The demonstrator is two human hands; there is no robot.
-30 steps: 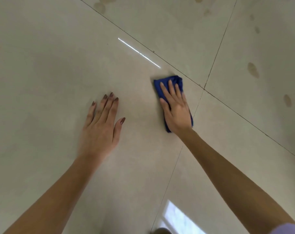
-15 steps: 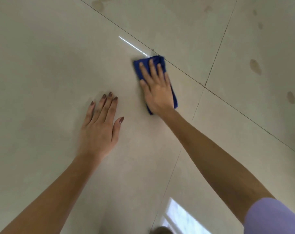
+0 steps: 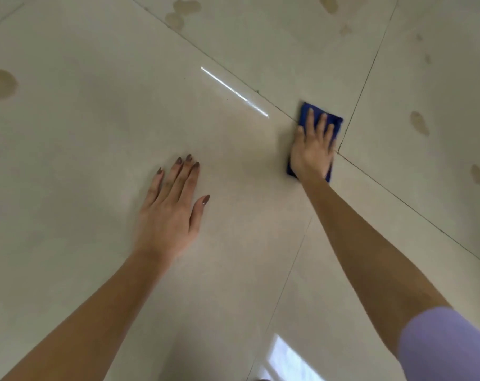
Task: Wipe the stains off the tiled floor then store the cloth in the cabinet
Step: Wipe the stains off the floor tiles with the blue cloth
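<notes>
One blue cloth (image 3: 305, 111) under right hand (image 3: 313, 152), left hand (image 3: 170, 215) flat on tiled floor (image 3: 82, 160)

Cloth (image 3: 305, 112) — under right hand (image 3: 311, 152)

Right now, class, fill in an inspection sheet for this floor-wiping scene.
Surface: glossy beige tiled floor, dark grout lines, several brown stains.
Job's things: blue cloth flat on the floor; cabinet not in view.
Clutter: nothing seen.
Hands: left hand flat on the tile; right hand presses the cloth, fingers straight.
Cables: nothing seen.
Surroundings: window light reflected on floor; lilac sleeve on right arm.
</notes>
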